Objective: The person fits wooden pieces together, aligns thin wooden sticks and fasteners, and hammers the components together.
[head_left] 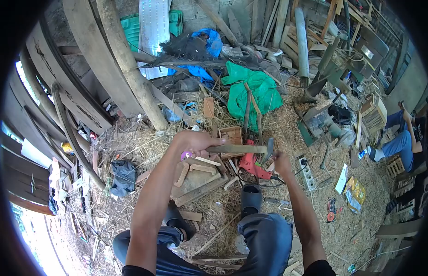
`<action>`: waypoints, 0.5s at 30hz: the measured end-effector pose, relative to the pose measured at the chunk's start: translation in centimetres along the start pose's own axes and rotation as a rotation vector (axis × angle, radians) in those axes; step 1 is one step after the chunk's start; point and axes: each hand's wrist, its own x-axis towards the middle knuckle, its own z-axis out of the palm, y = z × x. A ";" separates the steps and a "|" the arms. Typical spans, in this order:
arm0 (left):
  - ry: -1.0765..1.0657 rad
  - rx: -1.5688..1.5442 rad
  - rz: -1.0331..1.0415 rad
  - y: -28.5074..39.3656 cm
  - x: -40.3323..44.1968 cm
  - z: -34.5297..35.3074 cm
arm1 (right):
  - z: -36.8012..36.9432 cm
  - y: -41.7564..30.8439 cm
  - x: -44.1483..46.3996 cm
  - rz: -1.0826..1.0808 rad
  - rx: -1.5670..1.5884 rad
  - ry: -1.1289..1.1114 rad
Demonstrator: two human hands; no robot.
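Note:
My left hand (195, 141) is closed around the wooden handle of a hammer (241, 149), held level in front of me. The metal head points right, close to my right hand (282, 164). That hand has its fingers curled; whatever it grips, if anything, is too small to make out. Just below the hammer lies a red power drill (254, 166) with a dark cord. A small wooden box (230, 134) sits behind the handle. Under my left forearm, wooden pieces (201, 168) rest on a low wooden block (197, 187), beside a small purple round thing (185, 155).
A white power strip (308, 175) lies right of the drill, with a yellow packet (355, 195) farther off. Green sheeting (253, 92) and a machine stand (329, 124) are beyond. Another person (402, 138) sits at the right. Planks and poles lean at left.

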 end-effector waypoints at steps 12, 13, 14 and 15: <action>0.335 -0.493 0.310 -0.6 11.9 9.8 | -8.7 -8.7 0.3 -0.235 0.444 -0.806; 0.321 -0.611 0.332 -0.8 14.6 11.6 | -8.2 -8.7 0.7 -0.230 0.686 -1.072; 0.305 -0.694 0.352 -0.3 16.1 13.4 | -7.0 -8.2 1.0 -0.165 0.997 -1.126; 0.290 -0.779 0.377 0.2 17.5 14.6 | -6.1 -7.9 1.6 -0.094 1.304 -1.161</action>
